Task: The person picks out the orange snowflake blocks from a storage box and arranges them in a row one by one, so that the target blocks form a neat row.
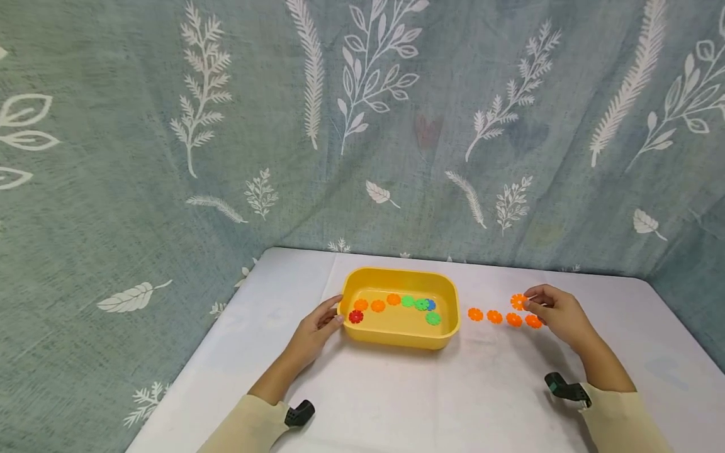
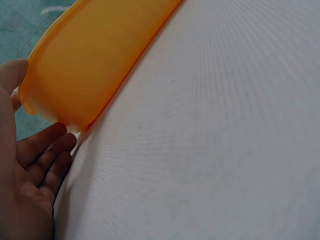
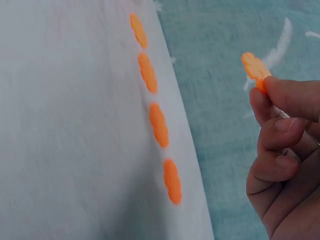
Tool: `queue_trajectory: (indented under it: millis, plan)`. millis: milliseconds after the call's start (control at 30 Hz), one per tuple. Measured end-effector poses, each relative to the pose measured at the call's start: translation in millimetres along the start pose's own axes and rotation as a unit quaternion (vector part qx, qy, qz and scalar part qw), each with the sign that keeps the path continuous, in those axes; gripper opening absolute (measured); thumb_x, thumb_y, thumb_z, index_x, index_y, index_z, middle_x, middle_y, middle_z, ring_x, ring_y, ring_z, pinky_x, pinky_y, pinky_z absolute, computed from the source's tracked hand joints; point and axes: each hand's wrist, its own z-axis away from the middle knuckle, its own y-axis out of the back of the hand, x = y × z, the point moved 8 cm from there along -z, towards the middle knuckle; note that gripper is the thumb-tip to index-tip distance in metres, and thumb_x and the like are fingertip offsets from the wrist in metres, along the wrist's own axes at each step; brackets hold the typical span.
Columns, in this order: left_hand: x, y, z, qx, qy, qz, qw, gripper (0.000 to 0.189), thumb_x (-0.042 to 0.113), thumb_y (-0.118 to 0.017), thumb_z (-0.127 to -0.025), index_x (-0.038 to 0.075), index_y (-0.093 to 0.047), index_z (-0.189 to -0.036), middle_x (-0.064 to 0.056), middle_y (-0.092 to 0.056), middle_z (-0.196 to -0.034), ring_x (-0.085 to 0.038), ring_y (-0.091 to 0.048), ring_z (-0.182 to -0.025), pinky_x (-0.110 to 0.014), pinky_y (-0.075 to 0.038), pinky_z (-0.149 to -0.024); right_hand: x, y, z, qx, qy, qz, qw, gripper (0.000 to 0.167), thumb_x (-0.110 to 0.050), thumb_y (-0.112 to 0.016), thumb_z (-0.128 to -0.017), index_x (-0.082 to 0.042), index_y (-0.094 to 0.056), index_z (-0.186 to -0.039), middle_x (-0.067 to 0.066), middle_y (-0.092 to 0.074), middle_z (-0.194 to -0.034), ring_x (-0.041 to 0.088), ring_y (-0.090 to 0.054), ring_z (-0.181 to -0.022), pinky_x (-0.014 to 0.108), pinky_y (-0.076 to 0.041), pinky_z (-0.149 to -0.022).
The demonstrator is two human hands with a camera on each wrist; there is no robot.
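At the left end of a yellow plastic tub [image 1: 396,340], my left hand [image 1: 313,328] holds the rim. The left wrist view has the thumb [image 2: 14,75] at the rim and the other fingertips low beside the tub's outer wall [image 2: 95,60]. Between thumb and forefinger, my right hand [image 1: 557,313] pinches an orange flower-shaped disc [image 3: 254,66], raised over the white cloth. Just below it in the head view runs a row of several matching orange discs [image 1: 494,316]. The rightmost orange disc [image 1: 533,321] is partly covered by the right hand.
Inside the tub lie more flower discs: a red disc [image 1: 355,316], several orange and green ones, and a blue disc [image 1: 431,305]. White cloth [image 1: 396,402] covers the table. A green leaf-patterned curtain [image 1: 362,176] hangs behind it.
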Motion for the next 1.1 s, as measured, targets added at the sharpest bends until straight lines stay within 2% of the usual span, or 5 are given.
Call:
queue_trajectory:
  millis: [167,367,667,900,1100]
  plan:
    - [1.7,3.6,-1.3,0.003,-0.005,-0.005,1.0000,0.048,0.032,-0.062,-0.097,0.032,-0.049,-0.143,-0.006,-0.061,-0.128,-0.019,-0.058,-0.110,-0.043,-0.045,-0.096,10.7,12.4,-0.4,0.021,-0.013,0.020,0.9995,0.031,-0.023,-0.061,-0.098,0.000,-0.058,-0.119,0.015,-0.063,-0.098,0.028,-0.054,-0.076,0.030,-0.046,-0.058]
    - [1.9,7.2,-2.7,0.002,0.001,-0.003,1.0000,0.048,0.031,-0.062,-0.097,0.033,-0.049,-0.143,-0.007,-0.060,-0.129,-0.021,-0.057,-0.111,-0.044,-0.045,-0.097,29.4,17.1,0.3,0.033,-0.035,0.024,0.9985,0.031,-0.019,-0.062,-0.097,0.002,-0.058,-0.118,0.013,-0.063,-0.097,0.027,-0.056,-0.080,0.029,-0.049,-0.061]
    - [0.6,5.4,-1.1,-0.002,0.002,-0.004,1.0000,0.048,0.034,-0.062,-0.096,0.036,-0.049,-0.142,-0.006,-0.061,-0.128,-0.020,-0.058,-0.110,-0.042,-0.045,-0.096,51.8,20.5,3.6,0.047,-0.051,0.056,0.9960,0.029,-0.016,-0.062,-0.095,0.006,-0.059,-0.115,0.011,-0.062,-0.088,0.022,-0.053,-0.071,0.031,-0.045,-0.056]
    - [1.2,2.1,-0.3,-0.006,0.005,-0.003,1.0000,0.048,0.034,-0.062,-0.097,0.035,-0.049,-0.143,-0.006,-0.061,-0.127,-0.020,-0.058,-0.108,-0.042,-0.046,-0.096,68.2,21.9,6.4,0.049,-0.070,0.094,0.9919,0.028,-0.014,-0.062,-0.093,0.008,-0.061,-0.111,0.014,-0.063,-0.089,0.024,-0.055,-0.073,0.032,-0.046,-0.059]
    - [2.0,-0.5,-0.2,-0.008,0.004,0.004,0.9999,0.048,0.032,-0.062,-0.097,0.035,-0.048,-0.143,-0.006,-0.061,-0.127,-0.020,-0.058,-0.109,-0.042,-0.046,-0.096,77.0,25.6,8.7,0.052,-0.097,0.104,0.9884,0.028,-0.013,-0.061,-0.094,0.009,-0.060,-0.112,0.015,-0.062,-0.090,0.026,-0.053,-0.075,0.031,-0.044,-0.058]
